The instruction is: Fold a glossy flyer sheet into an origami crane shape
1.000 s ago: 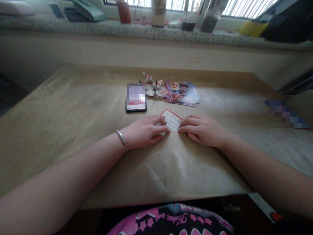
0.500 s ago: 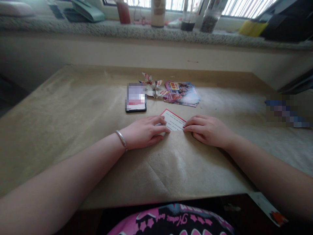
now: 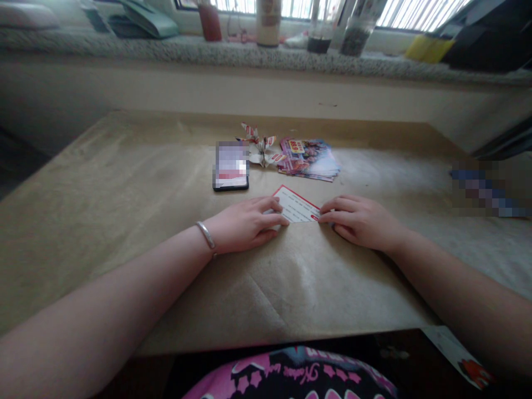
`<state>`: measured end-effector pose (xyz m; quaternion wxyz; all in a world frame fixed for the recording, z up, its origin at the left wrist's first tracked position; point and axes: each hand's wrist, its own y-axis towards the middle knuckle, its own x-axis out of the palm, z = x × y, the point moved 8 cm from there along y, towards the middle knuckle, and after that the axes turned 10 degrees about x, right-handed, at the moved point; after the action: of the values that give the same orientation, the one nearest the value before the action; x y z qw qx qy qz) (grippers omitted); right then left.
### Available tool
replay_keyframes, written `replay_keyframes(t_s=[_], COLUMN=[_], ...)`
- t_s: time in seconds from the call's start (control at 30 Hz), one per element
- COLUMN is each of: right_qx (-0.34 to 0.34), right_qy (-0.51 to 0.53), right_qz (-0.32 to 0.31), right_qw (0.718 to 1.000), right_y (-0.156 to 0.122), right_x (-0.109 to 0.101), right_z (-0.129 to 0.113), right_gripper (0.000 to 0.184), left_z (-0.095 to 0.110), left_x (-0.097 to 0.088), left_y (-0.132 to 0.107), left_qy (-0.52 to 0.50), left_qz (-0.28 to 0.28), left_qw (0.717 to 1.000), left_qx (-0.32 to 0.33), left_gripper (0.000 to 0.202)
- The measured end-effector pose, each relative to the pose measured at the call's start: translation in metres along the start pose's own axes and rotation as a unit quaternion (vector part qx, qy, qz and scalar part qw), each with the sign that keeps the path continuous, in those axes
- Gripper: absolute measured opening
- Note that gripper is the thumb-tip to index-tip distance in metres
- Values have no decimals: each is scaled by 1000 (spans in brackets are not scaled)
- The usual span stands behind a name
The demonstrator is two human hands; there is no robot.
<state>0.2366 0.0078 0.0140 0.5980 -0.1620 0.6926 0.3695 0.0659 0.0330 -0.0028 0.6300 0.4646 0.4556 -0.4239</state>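
Observation:
A white sheet of paper with a red border (image 3: 296, 206), folded into a triangle, lies flat on the brown paper table cover (image 3: 124, 194). My left hand (image 3: 245, 223), with a silver bracelet on the wrist, presses its fingertips on the sheet's left end. My right hand (image 3: 359, 221) lies to the right, its fingertips pressed together on the fold's right corner. Both hands rest low on the table.
A phone (image 3: 231, 165) lies behind the sheet, beside folded paper cranes (image 3: 261, 148) and a stack of printed flyers (image 3: 310, 159). Jars and bottles stand on the stone window ledge (image 3: 249, 52). Another flyer (image 3: 461, 354) lies past the table's near right edge.
My right hand has slid to the right along the bottom fold, baring more of the paper. My left hand has stayed put.

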Motion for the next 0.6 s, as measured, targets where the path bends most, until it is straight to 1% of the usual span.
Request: replay_keyframes(t_s=[0.27, 0.6], right_qx=[23, 33], right_qy=[-12, -5], right_qz=[-4, -4], right_qw=[1000, 999], right_y=[-11, -14], right_x=[-2, -6], right_z=[10, 14], right_gripper=[27, 26], left_z=[1, 1], left_x=[-1, -1], left_y=[1, 1], left_qy=[2, 2], left_qz=[1, 0], left_qw=[1000, 1000], left_qx=[-2, -3], left_gripper=[31, 30])
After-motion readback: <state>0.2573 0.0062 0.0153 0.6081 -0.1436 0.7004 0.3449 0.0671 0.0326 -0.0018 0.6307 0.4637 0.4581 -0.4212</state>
